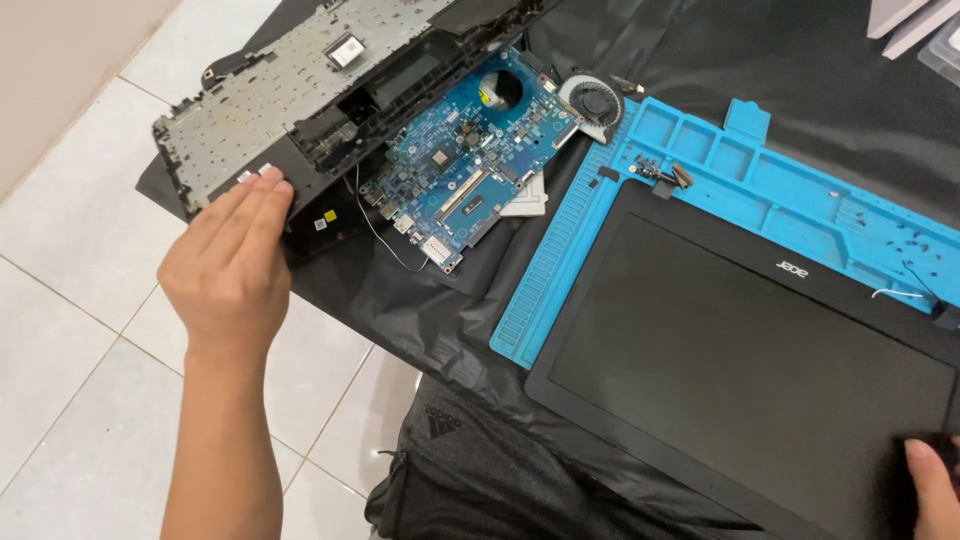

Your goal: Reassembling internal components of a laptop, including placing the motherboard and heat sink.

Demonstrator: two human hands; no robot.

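I see the right hand [935, 485] at the bottom edge, resting on the matte black laptop screen panel [740, 350]; grip unclear, mostly cropped. That panel lies on a ribbed blue mat [560, 250]. Left hand [228, 262] is flat, fingers together, fingertips touching the tilted palmrest shell [270, 100], whose long axis runs lower-left to upper-right. Blue motherboard [465, 160] sits just beside, fan [592, 100] beyond. Bare tile floor [70, 330] on the left.

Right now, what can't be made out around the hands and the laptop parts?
Head view:
- Right hand: cut off by the bottom-right corner; only fingertips show on the laptop screen panel.
- Left hand: its fingertips hide their contact with the keyboard chassis.
- Screws in the blue mat trays: too small to count.
- Motherboard: upper edge hidden under the chassis.
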